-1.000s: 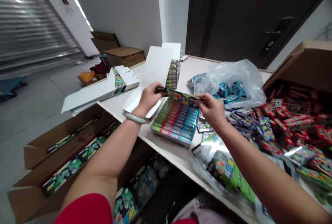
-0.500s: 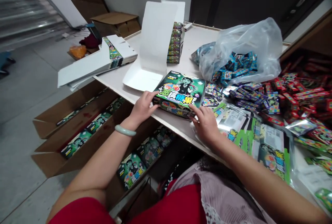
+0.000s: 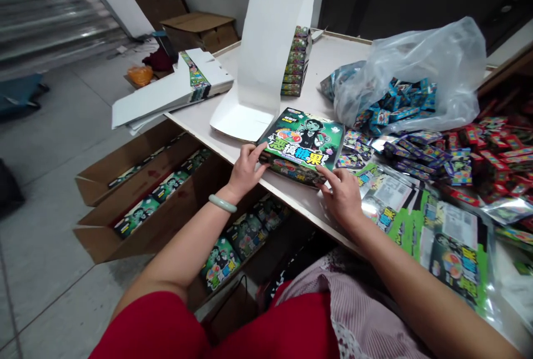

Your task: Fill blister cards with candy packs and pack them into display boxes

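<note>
Two bare hands at one green printed candy box (image 3: 300,145), lying on the near edge of the table (image 3: 333,54). Left hand (image 3: 246,170) half open, fingertips against the box's near left corner; right hand (image 3: 342,198) loosely curled, fingertips on its near right edge; no full grip on either side. Below, open brown cartons (image 3: 145,198) packed with rows of green boxes (image 3: 135,216). Right, clear sleeves of green printed cards (image 3: 453,262). Beyond, loose blue-purple packets (image 3: 428,155), heaped red packets (image 3: 495,165), clear plastic bag (image 3: 408,65) holding blue packets (image 3: 395,105), unfolded white box blank (image 3: 262,54), stacked boxes (image 3: 296,62).
</note>
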Demonstrator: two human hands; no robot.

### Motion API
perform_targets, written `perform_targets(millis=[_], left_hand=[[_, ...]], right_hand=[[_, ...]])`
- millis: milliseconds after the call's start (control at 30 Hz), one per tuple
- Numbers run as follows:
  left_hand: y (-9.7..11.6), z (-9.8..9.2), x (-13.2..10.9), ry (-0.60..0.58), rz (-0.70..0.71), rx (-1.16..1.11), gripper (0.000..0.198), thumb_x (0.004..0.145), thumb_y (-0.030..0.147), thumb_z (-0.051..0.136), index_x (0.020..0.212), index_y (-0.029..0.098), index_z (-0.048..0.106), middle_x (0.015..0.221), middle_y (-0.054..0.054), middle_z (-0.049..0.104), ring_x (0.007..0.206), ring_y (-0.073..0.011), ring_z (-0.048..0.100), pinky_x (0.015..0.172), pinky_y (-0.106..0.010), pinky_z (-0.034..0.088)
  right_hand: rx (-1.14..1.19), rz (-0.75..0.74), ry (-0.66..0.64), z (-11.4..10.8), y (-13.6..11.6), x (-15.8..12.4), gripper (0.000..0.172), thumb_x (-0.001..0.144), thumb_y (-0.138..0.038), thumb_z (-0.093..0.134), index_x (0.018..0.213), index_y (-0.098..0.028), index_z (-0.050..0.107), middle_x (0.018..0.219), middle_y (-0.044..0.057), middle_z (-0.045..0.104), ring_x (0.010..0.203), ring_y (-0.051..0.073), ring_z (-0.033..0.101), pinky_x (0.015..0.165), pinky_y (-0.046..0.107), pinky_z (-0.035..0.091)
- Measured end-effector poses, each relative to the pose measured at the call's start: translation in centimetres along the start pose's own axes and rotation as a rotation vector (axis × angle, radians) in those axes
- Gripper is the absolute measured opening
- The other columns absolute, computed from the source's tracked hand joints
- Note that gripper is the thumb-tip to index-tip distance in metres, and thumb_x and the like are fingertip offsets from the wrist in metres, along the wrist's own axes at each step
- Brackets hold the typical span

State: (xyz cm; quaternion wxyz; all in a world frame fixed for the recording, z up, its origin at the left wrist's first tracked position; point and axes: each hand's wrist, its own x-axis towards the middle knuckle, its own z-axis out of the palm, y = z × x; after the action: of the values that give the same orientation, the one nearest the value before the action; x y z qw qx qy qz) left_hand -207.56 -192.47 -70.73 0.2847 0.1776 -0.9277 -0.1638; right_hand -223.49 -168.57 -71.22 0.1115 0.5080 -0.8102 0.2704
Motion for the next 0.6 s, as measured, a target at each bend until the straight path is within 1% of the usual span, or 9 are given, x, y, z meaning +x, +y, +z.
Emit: perform_targets(millis=[67, 100, 167, 233, 300, 367, 467, 600], left_hand=[[-0.5, 0.1, -0.1, 0.003, -0.084, -0.094, 0.060, 0.079, 0.022, 0.067, 0.133, 0.020, 0.040, 0.106, -0.007, 0.053, 0.084, -0.0171, 0.059, 0.080, -0.032, 0.053], [-0.8, 0.1, -0.2, 0.008, -0.127, -0.131, 0.056, 0.079, 0.023, 0.068, 0.129, 0.019, 0.043, 0.100, -0.006, 0.056, 0.081, -0.0166, 0.060, 0.077, -0.032, 0.053], [-1.3, 0.2, -0.5, 0.009, -0.178, -0.170, 0.036, 0.079, 0.023, 0.067, 0.111, 0.019, 0.053, 0.088, -0.002, 0.059, 0.074, -0.0160, 0.060, 0.071, -0.030, 0.053], [-1.7, 0.4, -0.7, -0.001, -0.183, -0.168, 0.016, 0.080, 0.022, 0.064, 0.094, 0.019, 0.057, 0.081, -0.001, 0.060, 0.072, -0.0157, 0.060, 0.068, -0.028, 0.051], [-1.9, 0.6, -0.9, -0.002, -0.179, -0.172, 0.009, 0.081, 0.021, 0.063, 0.087, 0.020, 0.057, 0.079, 0.000, 0.061, 0.071, -0.0154, 0.060, 0.067, -0.028, 0.050], [-2.0, 0.7, -0.9, 0.007, -0.170, -0.178, 0.007, 0.081, 0.023, 0.063, 0.084, 0.020, 0.057, 0.077, 0.000, 0.060, 0.070, -0.0152, 0.059, 0.066, -0.027, 0.049], [-2.2, 1.0, -0.9, 0.033, -0.153, -0.181, 0.011, 0.081, 0.027, 0.064, 0.079, 0.020, 0.055, 0.073, 0.001, 0.058, 0.067, -0.0145, 0.057, 0.065, -0.027, 0.047], [-2.4, 1.2, -0.8, 0.052, -0.120, -0.179, 0.014, 0.082, 0.028, 0.063, 0.076, 0.020, 0.054, 0.070, 0.001, 0.056, 0.064, -0.0139, 0.054, 0.061, -0.026, 0.044]], right_hand=[[-0.001, 0.011, -0.012, -0.1, 0.0, 0.0, 0.039, 0.086, -0.015, 0.057, 0.123, -0.027, 0.060, 0.089, 0.005, 0.054, 0.080, 0.020, 0.050, 0.074, 0.033, 0.040], [-0.001, 0.017, -0.016, -0.1, -0.1, 0.1, 0.038, 0.087, -0.015, 0.056, 0.123, -0.027, 0.060, 0.089, 0.005, 0.054, 0.080, 0.020, 0.051, 0.074, 0.033, 0.041], [-0.004, 0.024, -0.039, -0.2, -0.1, 0.1, 0.039, 0.088, -0.015, 0.055, 0.124, -0.026, 0.060, 0.090, 0.006, 0.054, 0.079, 0.020, 0.052, 0.073, 0.034, 0.042], [-0.010, 0.042, -0.085, -0.4, -0.2, 0.1, 0.040, 0.088, -0.016, 0.052, 0.127, -0.026, 0.058, 0.090, 0.007, 0.054, 0.077, 0.020, 0.053, 0.070, 0.034, 0.044], [-0.006, 0.074, -0.144, -0.6, -0.3, 0.0, 0.044, 0.089, -0.016, 0.051, 0.131, -0.027, 0.054, 0.093, 0.007, 0.054, 0.075, 0.020, 0.054, 0.068, 0.033, 0.045], [0.012, 0.130, -0.198, -0.7, -0.5, -0.1, 0.048, 0.089, -0.017, 0.050, 0.135, -0.029, 0.050, 0.101, 0.009, 0.054, 0.073, 0.019, 0.055, 0.063, 0.032, 0.046], [0.036, 0.220, -0.249, -0.9, -0.8, -0.3, 0.051, 0.089, -0.019, 0.048, 0.138, -0.031, 0.046, 0.112, 0.010, 0.052, 0.067, 0.017, 0.055, 0.057, 0.030, 0.045], [0.056, 0.256, -0.260, -0.8, -1.1, -0.3, 0.048, 0.089, -0.020, 0.046, 0.136, -0.032, 0.048, 0.113, 0.010, 0.051, 0.065, 0.017, 0.056, 0.055, 0.031, 0.046]])
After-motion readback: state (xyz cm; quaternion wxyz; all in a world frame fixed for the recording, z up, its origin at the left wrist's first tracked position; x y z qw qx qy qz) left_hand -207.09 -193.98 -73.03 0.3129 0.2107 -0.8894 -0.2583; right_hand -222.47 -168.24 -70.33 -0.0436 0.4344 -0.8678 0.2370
